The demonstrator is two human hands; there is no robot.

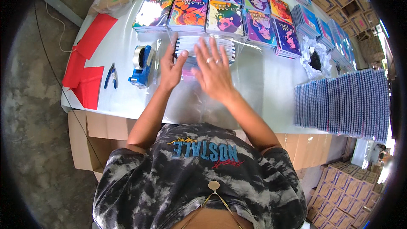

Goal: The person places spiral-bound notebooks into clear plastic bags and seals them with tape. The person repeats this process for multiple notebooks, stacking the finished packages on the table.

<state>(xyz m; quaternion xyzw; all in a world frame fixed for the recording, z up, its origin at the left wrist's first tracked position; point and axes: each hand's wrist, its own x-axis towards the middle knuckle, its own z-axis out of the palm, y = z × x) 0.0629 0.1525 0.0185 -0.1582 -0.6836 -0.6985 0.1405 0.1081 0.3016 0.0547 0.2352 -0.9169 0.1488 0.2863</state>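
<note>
A stack of books or notebooks [202, 47] stands in front of me with its white page edges showing. Clear plastic film [186, 108] lies around the stack and spreads toward me. Along the stack's left end is my left hand [172, 68], fingers stretched and thumb apart. My right hand [214, 74], with rings on it, is spread over the near side of the stack and hides part of it. Whether the palms press on the film or the books, I cannot tell. Left of my left hand stands a blue tape dispenser [146, 65] with a roll of tape.
Colourful book piles [224, 17] stand in rows behind the stack. Blue-handled pliers [111, 76] and red sheets [90, 87] lie at left. Spiral-bound notebooks [343, 104] form a long row at right, near crumpled white plastic [316, 59]. Cardboard boxes [108, 125] sit below the table's edge.
</note>
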